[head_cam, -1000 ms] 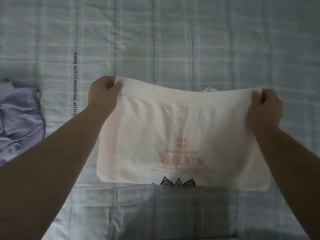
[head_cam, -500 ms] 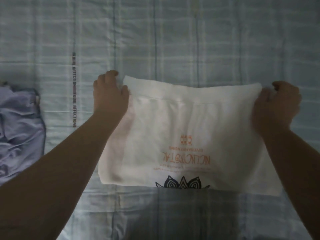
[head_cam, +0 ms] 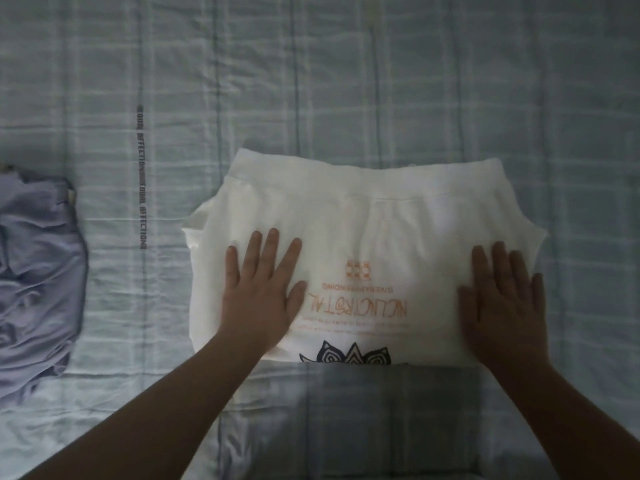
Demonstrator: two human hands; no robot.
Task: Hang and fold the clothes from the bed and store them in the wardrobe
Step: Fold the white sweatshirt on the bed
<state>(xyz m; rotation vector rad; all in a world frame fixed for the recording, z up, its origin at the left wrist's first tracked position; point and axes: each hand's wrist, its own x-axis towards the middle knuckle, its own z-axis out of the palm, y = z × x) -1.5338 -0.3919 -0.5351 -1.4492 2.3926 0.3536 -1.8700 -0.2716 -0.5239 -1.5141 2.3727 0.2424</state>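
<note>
A white T-shirt (head_cam: 374, 216) with orange lettering and a dark flower print lies folded flat on the bed, in the middle of the view. My left hand (head_cam: 263, 289) presses flat on its left part, fingers straight and spread. My right hand (head_cam: 505, 299) lies flat on its right part, fingers straight too. Neither hand grips the cloth.
A crumpled lilac garment (head_cam: 34, 271) lies at the left edge of the bed. The pale blue checked bedsheet (head_cam: 346, 81) stretches all around, with a printed black text strip (head_cam: 141, 178) left of the T-shirt.
Both hands let go of the T-shirt's far corners, which now lie on the bed. They moved toward me and now press flat on the folded cloth.
</note>
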